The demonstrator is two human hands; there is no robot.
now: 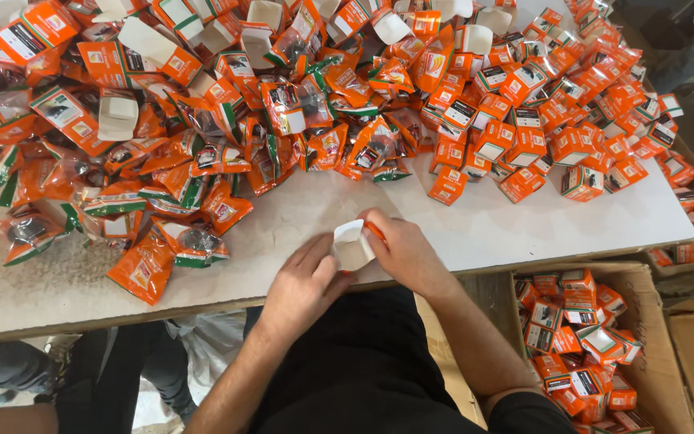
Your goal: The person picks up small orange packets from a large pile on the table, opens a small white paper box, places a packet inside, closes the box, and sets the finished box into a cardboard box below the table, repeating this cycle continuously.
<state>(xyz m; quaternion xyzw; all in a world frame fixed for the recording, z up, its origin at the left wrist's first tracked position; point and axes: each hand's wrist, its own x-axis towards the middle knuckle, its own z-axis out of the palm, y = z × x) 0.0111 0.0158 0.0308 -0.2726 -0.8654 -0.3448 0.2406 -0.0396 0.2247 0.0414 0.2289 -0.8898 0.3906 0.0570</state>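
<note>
Small carton point(353, 245): open, white inside, orange outside, thin card with flaps up; held at the near edge of the table, between both hands.
Left hand point(303, 285): fingers curled loosely against the carton's left side and underside, touching the card.
Right hand point(405, 251): closed round the carton's right wall, thumb and fingertips pinching the orange edge.
Table point(307, 213): pale, flat, matt top, scuffed and speckled grey toward the left; thin board edge along the near side.
Sachet heap point(170, 173): glossy crinkled film pouches, orange with green and white bands, clear windows showing dark round parts; spread across the left and centre of the table, some lying flat, some bunched.
Nearest sachet point(144, 269): orange, pillow-shaped, wrinkled, lying alone near the table's front edge, left of the hands.
Open cartons point(118, 114): white card interiors facing up, flaps raised, scattered among the sachets at the back left and centre.
Closed cartons point(552, 120): small squarish boxes, orange with white and black label panels, piled loosely over the right part of the table.
Cardboard box point(652, 337): brown corrugated, open top, standing low at the right beside the table.
Packed cartons point(584, 341): same orange boxes, tumbled inside the cardboard box.
Clothing point(355, 362): black, soft fabric, below the table edge.
</note>
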